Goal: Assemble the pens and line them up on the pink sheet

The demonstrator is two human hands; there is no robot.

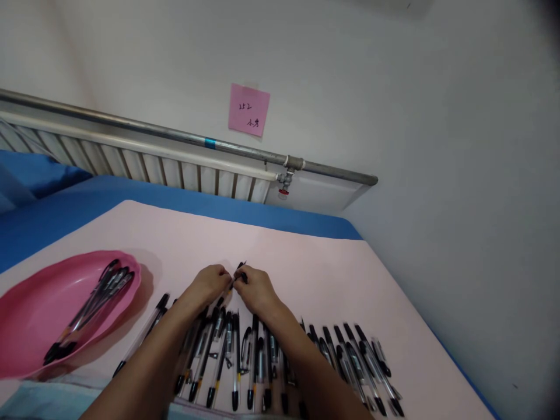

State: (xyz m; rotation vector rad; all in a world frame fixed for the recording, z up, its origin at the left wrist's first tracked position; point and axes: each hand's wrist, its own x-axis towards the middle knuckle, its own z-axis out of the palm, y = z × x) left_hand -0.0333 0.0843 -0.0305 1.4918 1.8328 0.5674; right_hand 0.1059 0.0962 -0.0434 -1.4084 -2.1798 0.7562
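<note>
Both forearms come in from the bottom edge and cross a row of pens (262,361) lying side by side on the pink sheet (341,274); the left hand (210,284) and right hand (259,293) meet just beyond that row. Fingers (224,275) of the left hand are pinched narrow on one end of a black pen (241,269); the right hand's fingertips close on the same pen from the other side, so it sits between the two hands, just above the sheet, with its dark tip poking up and away.

Judging by its look, the pen is light and stiff, with a smooth clear barrel that may slip; the dark grip section near the tip, or mid-barrel, seems the surest place to pinch.

Left of the hands sits a pink basin (135,274) holding a loose bundle of pens (90,309); the sheet covers a blue-topped worktop (87,204); behind it run a radiator (175,173) and a pipe (175,135); a pink note (248,109) is stuck on the wall.
</note>
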